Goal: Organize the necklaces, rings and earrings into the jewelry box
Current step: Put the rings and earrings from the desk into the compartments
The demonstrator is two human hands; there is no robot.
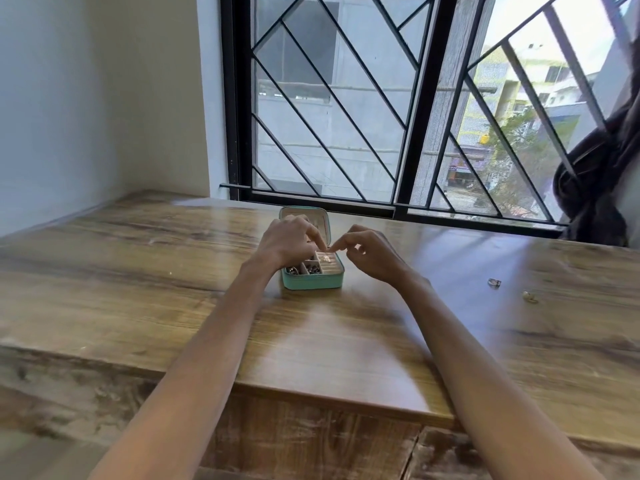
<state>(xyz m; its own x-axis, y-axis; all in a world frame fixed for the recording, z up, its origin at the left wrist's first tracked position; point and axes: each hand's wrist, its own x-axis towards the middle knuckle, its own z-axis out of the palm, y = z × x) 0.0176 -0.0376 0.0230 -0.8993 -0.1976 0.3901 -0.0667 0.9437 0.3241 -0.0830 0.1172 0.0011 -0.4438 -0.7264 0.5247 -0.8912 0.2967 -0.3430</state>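
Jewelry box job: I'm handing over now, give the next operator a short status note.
Left hand: over the open jewelry box, index finger pointing down into the ring rolls.
Right hand: index fingertip at the same spot; whether either pinches anything is unclear.
Done: small pieces in the box's front compartments, one ring in the rolls.
Left: two pieces on the table at right, silver and gold.

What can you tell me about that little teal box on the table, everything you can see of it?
The jewelry box is small, square with rounded corners, teal outside and cream inside. It stands open on the wooden table near the window, lid raised at the back. Dividers split it into compartments; the left ones hold dark, shiny pieces, and a small glinting piece sits among the right-hand ring rolls. The left hand and right hand reach into it with pointed fingers.
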